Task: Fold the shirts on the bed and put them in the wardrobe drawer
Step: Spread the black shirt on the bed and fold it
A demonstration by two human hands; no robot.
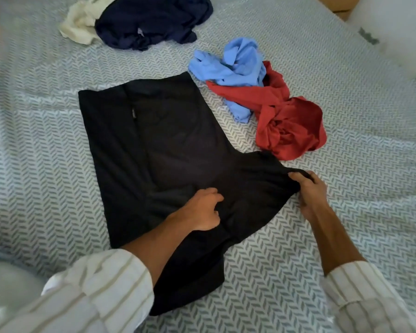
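Black shirt (159, 145) lies flat on the bed (298, 248), its sleeve pinched by the right hand (310, 191) fingers; left hand (203, 210) fingers curl, gripping its fabric.

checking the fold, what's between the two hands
In the head view, only black shirt fabric spans from the left hand to the right hand; both grip it.

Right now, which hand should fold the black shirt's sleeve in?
Right. The right hand already pinches the black shirt at its sleeve edge; the left hand rests mid-shirt, likely better placed to anchor it.
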